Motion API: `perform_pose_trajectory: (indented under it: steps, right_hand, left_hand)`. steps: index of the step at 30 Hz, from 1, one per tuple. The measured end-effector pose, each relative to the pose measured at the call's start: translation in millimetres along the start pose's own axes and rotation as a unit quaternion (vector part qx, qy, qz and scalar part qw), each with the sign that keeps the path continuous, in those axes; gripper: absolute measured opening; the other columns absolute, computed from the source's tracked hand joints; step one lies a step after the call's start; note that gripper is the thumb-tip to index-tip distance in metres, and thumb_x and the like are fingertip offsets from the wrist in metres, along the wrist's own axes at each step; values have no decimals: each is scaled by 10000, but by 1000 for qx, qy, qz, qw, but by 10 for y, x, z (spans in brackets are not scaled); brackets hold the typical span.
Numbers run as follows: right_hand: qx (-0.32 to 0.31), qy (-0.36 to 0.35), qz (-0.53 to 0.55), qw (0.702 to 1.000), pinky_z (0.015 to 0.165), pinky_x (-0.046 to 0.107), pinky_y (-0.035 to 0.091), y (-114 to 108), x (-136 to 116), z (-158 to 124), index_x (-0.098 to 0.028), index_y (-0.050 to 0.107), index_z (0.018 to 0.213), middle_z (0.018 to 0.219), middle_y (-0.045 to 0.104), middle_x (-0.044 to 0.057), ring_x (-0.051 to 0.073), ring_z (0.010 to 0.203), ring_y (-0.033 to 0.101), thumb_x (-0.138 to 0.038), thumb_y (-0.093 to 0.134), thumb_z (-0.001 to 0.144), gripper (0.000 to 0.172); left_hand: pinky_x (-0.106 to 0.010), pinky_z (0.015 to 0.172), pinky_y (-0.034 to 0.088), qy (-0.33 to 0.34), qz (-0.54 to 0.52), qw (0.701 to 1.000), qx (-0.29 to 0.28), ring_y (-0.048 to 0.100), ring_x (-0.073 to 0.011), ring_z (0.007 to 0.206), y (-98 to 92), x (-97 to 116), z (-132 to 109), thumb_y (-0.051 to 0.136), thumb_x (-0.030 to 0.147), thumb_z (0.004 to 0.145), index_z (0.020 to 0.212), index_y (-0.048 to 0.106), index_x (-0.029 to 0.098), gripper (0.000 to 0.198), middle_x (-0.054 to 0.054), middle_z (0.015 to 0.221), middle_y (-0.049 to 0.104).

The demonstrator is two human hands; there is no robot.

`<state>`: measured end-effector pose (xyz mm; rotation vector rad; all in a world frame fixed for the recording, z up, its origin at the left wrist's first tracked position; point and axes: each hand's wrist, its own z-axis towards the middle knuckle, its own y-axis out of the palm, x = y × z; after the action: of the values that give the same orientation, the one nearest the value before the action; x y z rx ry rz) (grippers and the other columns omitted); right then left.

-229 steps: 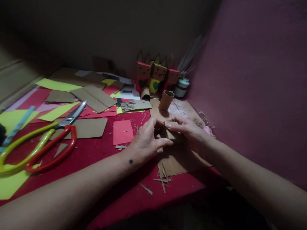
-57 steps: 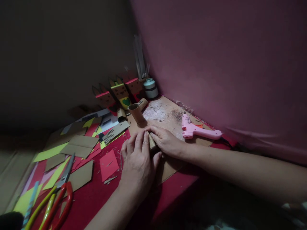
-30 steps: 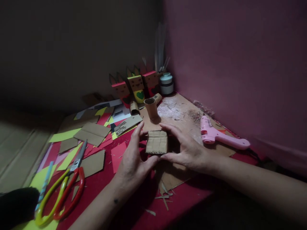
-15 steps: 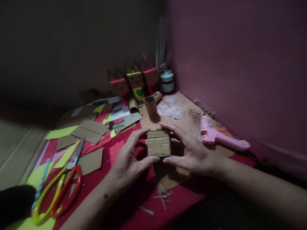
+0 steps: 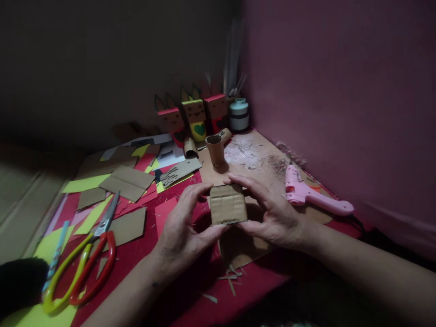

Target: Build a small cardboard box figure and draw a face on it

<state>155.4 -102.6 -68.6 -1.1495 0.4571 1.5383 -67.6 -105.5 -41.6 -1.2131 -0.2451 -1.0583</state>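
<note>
Between my two hands I hold a small cardboard box (image 5: 228,205), its corrugated edge toward me. My left hand (image 5: 185,227) grips its left side, thumb at the lower edge and fingers at the upper left corner. On the other side, my right hand (image 5: 272,215) closes on the box with the thumb low and the fingers at the top right. Just beyond stands a cardboard tube (image 5: 216,151), upright. Below the box lies a flat cardboard piece (image 5: 238,252), partly in shadow, with paper scraps (image 5: 232,276) at its front edge.
Scissors (image 5: 102,236) with yellow and red handles lie at left among coloured paper and cardboard pieces (image 5: 127,181). A pink glue gun (image 5: 316,197) rests at right. Behind stand several eared cardboard figures (image 5: 194,113) and a pale blue jar (image 5: 239,114) by the wall.
The box has turned slightly in my hands and its face looks a little wider. My right thumb has shifted slightly right. The view has moved a little.
</note>
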Motion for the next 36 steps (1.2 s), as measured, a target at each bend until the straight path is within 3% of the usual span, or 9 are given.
perform_pose_trajectory:
  steps: [9, 14, 19, 24, 29, 33, 36]
  right_hand:
    - [5, 44, 86, 995, 1013, 390, 569, 8, -50, 34, -372, 405, 1497, 1467, 487, 75, 254, 1306, 567, -157, 765, 815, 801]
    - [20, 25, 63, 998, 980, 397, 594, -5, -45, 35, -396, 434, 1475, 1432, 510, 68, 262, 1303, 554, -190, 796, 797, 796]
    - [28, 32, 85, 996, 958, 358, 602, -17, -49, 30, -455, 463, 1435, 1411, 516, 34, 242, 1301, 545, -134, 801, 778, 806]
    - [8, 113, 187, 976, 888, 344, 631, -26, -61, 13, -478, 491, 1393, 1444, 452, 31, 179, 1049, 677, -147, 811, 770, 775]
    - [2, 98, 188, 977, 883, 324, 621, -44, -68, 26, -451, 508, 1375, 1352, 552, 33, 180, 1046, 689, -101, 825, 740, 791]
    - [33, 144, 241, 959, 941, 335, 580, -46, -61, 50, -398, 548, 1357, 1278, 621, 27, 197, 1127, 663, -117, 868, 692, 790]
    - [80, 204, 319, 922, 935, 295, 551, -64, -81, 87, -329, 653, 1259, 1202, 694, 14, 190, 1109, 668, -158, 906, 631, 699]
  left_hand:
    - [-413, 998, 515, 29, 60, 998, -7, 618, -237, 1134, -31, 10, -3, 708, 213, 850, 1335, 504, 240, 527, -79, 1261, 633]
    - [-417, 944, 530, 66, 84, 994, 11, 582, -248, 1106, -27, 30, -14, 721, 222, 849, 1333, 508, 228, 529, -81, 1211, 639]
    - [-422, 987, 501, 56, 43, 997, 2, 563, -245, 1130, -21, 5, 3, 729, 188, 837, 1362, 481, 247, 584, -78, 1244, 619]
    - [-416, 1020, 474, 52, 16, 998, -19, 549, -241, 1160, -28, -18, 31, 729, 196, 831, 1323, 500, 229, 543, -75, 1239, 602]
    - [-373, 959, 488, 63, 7, 998, 2, 552, -223, 1097, -14, -24, 20, 750, 207, 819, 1277, 530, 233, 509, -46, 1172, 616]
    - [-382, 941, 492, 34, -33, 999, 23, 566, -227, 1038, 21, -20, -18, 830, 269, 761, 1233, 580, 243, 536, -31, 1096, 633]
    - [-369, 885, 538, -40, -150, 987, 36, 589, -240, 1053, 23, 22, -31, 849, 340, 743, 1306, 566, 282, 633, -33, 1114, 648]
